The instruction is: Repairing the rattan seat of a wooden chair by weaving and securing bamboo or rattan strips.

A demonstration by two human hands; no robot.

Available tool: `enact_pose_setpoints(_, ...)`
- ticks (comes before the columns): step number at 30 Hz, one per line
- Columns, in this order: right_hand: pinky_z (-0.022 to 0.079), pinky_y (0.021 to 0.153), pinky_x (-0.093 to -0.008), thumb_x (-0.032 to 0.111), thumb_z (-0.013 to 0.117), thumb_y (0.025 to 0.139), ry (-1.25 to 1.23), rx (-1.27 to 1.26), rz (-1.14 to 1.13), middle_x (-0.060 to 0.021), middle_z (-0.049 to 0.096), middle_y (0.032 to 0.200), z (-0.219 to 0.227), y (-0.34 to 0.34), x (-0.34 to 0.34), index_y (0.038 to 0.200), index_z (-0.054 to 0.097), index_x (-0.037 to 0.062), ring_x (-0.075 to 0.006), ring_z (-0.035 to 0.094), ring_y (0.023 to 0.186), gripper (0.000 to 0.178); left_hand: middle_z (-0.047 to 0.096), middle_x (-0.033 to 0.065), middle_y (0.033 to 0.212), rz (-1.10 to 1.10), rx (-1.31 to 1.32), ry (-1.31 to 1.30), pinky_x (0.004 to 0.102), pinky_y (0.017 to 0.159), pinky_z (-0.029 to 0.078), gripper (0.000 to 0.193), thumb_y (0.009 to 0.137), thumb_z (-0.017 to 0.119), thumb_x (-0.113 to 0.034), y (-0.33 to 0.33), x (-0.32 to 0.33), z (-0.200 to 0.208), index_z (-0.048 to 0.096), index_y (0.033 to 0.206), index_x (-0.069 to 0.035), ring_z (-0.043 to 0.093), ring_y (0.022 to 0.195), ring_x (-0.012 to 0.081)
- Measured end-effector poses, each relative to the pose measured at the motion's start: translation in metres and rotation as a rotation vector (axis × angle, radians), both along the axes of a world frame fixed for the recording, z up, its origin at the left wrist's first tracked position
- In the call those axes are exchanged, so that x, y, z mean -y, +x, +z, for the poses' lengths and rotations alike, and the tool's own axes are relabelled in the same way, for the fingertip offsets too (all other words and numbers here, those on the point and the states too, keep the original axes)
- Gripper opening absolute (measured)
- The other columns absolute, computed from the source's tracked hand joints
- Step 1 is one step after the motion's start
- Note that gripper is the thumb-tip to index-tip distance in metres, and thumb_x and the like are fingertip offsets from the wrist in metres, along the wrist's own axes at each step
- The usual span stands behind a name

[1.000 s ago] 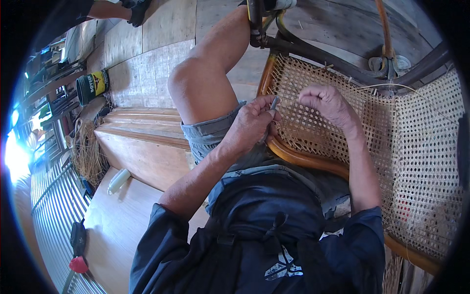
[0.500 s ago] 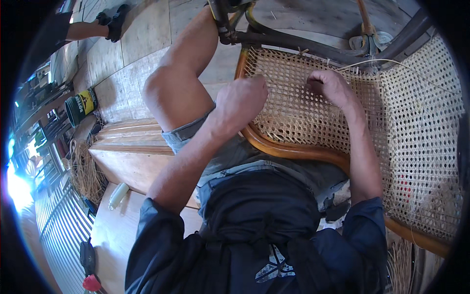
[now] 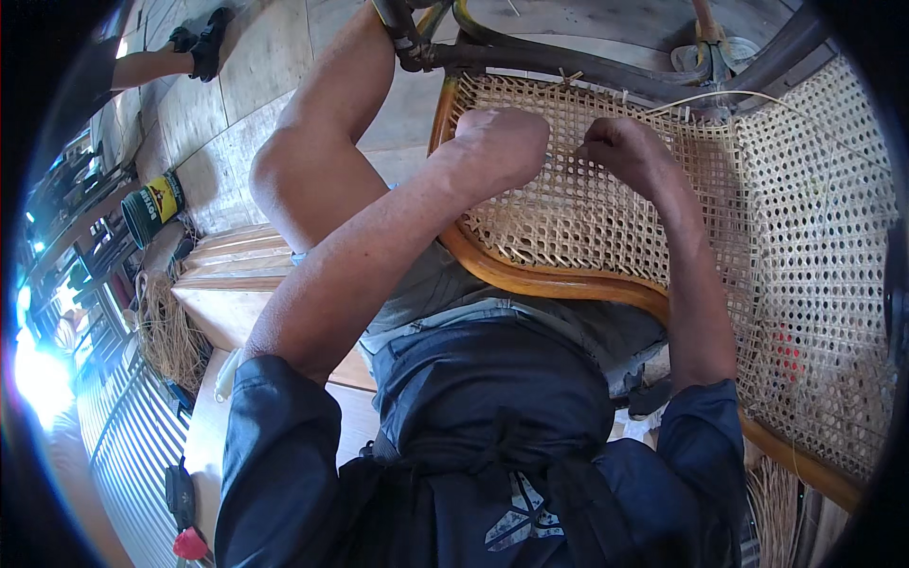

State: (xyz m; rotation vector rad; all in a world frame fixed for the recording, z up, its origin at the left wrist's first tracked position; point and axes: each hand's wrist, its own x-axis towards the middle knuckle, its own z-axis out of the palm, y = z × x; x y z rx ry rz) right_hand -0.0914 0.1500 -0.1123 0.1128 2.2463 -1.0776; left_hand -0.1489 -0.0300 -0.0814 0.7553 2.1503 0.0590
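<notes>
One left hand (image 3: 502, 147) and one right hand (image 3: 630, 156), both bare, both over one woven cane seat (image 3: 568, 227). Seat location: in front of the body, just right of one bare knee (image 3: 275, 175), with one orange-brown curved rail (image 3: 549, 281) along the near edge. At far right, one more woven cane panel (image 3: 824, 265). One pale strand (image 3: 720, 94) arching over the far corner.

Left hand: back toward the camera, apparently bunched; cannot tell opening or grip (fingertips out of sight behind the hand itself). Right hand: fingers curled inward, thumb close to the index, so mostly closed up; cannot tell whether pinching anything (too small and shaded there).

Other counts: one dark bucket (image 3: 151, 210) with a yellow label, two fibre bundles, at left (image 3: 170, 327) and lower right (image 3: 775, 511), one red item (image 3: 189, 543), two dark shoes (image 3: 206, 47) on another person, otherwise mostly cut off at upper left. Partly behind the left sleeve (image 3: 275, 417): one pale cylinder (image 3: 225, 374). Dark frame bars (image 3: 568, 66) cut off at top; count unclear.
</notes>
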Motion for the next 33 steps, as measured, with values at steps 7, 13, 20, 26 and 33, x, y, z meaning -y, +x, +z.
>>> enact_pose_setpoints(7, 0.046, 0.059, -0.0310, 0.019, 0.066, 0.080, 0.011, 0.016, 0.015, -0.0084, 0.063, 0.070, -0.006, -0.002, -0.007, 0.087, 0.067, 0.0026, -0.0149, 0.057, 0.063, 0.017, 0.067, 0.0161, 0.097, 0.012, 0.056, -0.051, 0.0402, 0.078, 0.050, 0.024, 0.079, 0.052, -0.009, -0.006, -0.013, 0.003, 0.067, 0.096, -0.002, 0.065, 0.093, 0.0284)
enact_pose_setpoints(13, 0.048, 0.061, -0.0374, 0.017, 0.063, 0.074, 0.092, 0.062, 0.112, -0.0158, 0.063, 0.069, 0.006, -0.006, -0.003, 0.080, 0.065, 0.0008, -0.0245, 0.061, 0.063, 0.017, 0.065, 0.0198, 0.091, -0.060, 0.019, 0.041, 0.0434, 0.076, 0.051, 0.022, 0.076, 0.051, -0.010, -0.007, -0.022, 0.008, 0.066, 0.090, -0.001, 0.064, 0.089, 0.0343)
enact_pose_setpoints(20, 0.047, 0.064, -0.0403, 0.020, 0.060, 0.077, 0.111, 0.015, 0.113, -0.0178, 0.061, 0.071, -0.014, 0.002, -0.002, 0.082, 0.063, 0.0008, -0.0305, 0.060, 0.067, 0.020, 0.064, 0.0200, 0.097, -0.137, 0.065, -0.039, 0.0437, 0.078, 0.050, 0.024, 0.077, 0.052, -0.010, -0.003, -0.040, 0.007, 0.064, 0.096, -0.001, 0.063, 0.093, 0.0355)
enact_pose_setpoints(26, 0.047, 0.069, -0.0424, 0.018, 0.059, 0.081, 0.233, -0.085, 0.139, -0.0182, 0.063, 0.078, -0.019, 0.019, 0.006, 0.088, 0.063, 0.0044, -0.0339, 0.061, 0.072, 0.016, 0.063, 0.0218, 0.094, -0.114, 0.135, 0.125, 0.0453, 0.077, 0.048, 0.024, 0.078, 0.050, -0.011, -0.006, -0.014, -0.030, 0.064, 0.094, 0.000, 0.062, 0.088, 0.0357)
enact_pose_setpoints(33, 0.049, 0.076, -0.0410, 0.019, 0.062, 0.080, 0.364, -0.273, 0.164, -0.0135, 0.065, 0.087, -0.019, 0.020, 0.031, 0.089, 0.064, 0.0097, -0.0321, 0.061, 0.083, 0.013, 0.065, 0.0192, 0.090, 0.024, 0.117, -0.009, 0.0432, 0.078, 0.049, 0.023, 0.075, 0.054, -0.016, -0.009, -0.023, -0.020, 0.066, 0.088, 0.000, 0.064, 0.087, 0.0326)
